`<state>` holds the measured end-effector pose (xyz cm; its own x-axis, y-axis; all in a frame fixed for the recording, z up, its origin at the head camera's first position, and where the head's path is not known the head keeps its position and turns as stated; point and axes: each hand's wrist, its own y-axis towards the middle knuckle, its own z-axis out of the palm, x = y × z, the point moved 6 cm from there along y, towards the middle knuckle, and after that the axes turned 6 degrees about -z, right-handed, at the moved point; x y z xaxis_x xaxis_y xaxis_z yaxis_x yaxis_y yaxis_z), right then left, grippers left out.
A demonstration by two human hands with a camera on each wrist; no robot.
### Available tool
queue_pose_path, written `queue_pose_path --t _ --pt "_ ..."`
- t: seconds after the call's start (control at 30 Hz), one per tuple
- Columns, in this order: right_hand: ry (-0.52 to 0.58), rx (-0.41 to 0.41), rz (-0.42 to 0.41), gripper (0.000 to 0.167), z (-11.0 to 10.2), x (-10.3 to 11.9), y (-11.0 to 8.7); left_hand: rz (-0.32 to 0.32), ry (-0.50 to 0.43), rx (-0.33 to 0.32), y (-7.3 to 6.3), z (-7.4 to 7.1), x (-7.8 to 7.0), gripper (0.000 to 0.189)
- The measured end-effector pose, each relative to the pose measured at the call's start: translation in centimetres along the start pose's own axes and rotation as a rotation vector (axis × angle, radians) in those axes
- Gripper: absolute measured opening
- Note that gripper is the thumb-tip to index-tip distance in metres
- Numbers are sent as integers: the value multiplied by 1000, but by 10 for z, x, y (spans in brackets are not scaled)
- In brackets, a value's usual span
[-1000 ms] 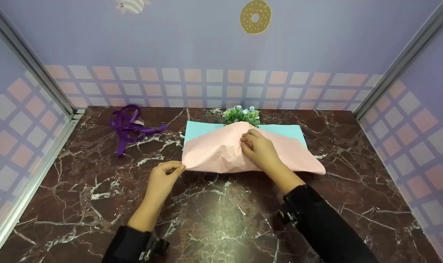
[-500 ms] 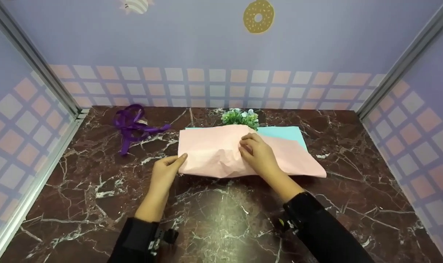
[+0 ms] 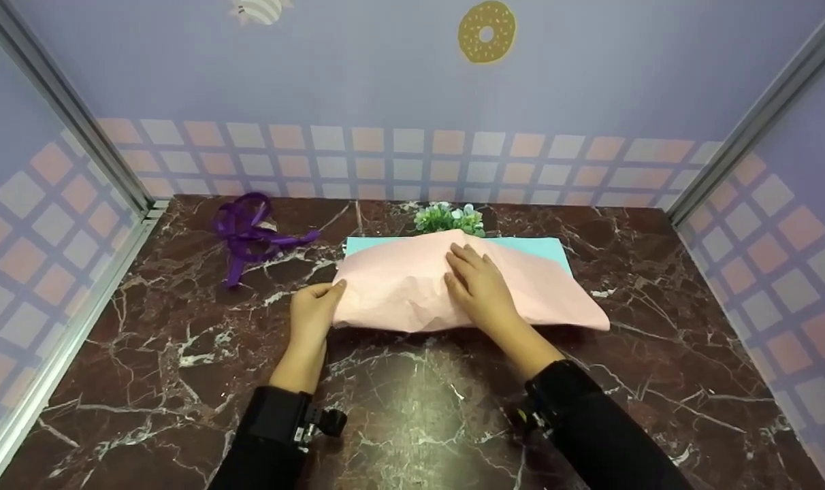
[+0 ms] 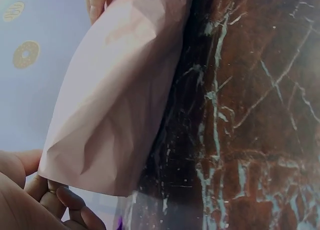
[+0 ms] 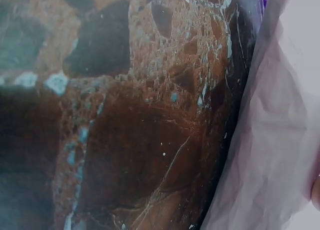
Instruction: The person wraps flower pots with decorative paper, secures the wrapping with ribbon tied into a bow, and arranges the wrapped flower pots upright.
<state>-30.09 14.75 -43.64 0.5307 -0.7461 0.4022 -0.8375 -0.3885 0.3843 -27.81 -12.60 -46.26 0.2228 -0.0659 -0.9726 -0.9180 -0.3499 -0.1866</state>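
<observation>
Pale pink creased paper (image 3: pixel 399 292) lies mid-frame over a light-blue sheet (image 3: pixel 535 248) on a glossy dark brown, white-veined table (image 3: pixel 154 354). The left hand (image 3: pixel 315 309) pinches the pink paper's left edge; the right hand (image 3: pixel 484 286) rests on top, fingers extended. Purple ribbon (image 3: pixel 293 239) lies upper left; behind, a lilac wall (image 3: pixel 358 75) bears pink-and-white squares.

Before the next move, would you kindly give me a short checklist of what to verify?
1. Left hand pinching the pale pink paper sheet by its left edge: ok.
2. Right hand resting on that sheet: ok.
3. Pale-petalled flowers with green leaves showing beyond the sheet: ok.
4. Pink surface free of creases: not ok.
5. Looped purple ribbon apart from the sheet: ok.
6. Stems underneath: cannot tell, hidden.
</observation>
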Motion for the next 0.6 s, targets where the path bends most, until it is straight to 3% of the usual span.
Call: queue_pose_path --t 0.1,0.3,0.6 --pt "-13 -9 35 42 0 0 2 8 15 -3 2 1 3 24" --pt "-4 -148 165 36 -1 8 12 8 23 -10 4 -2 8 25" --pt "-149 -249 244 39 8 14 15 3 58 32 6 1 9 27"
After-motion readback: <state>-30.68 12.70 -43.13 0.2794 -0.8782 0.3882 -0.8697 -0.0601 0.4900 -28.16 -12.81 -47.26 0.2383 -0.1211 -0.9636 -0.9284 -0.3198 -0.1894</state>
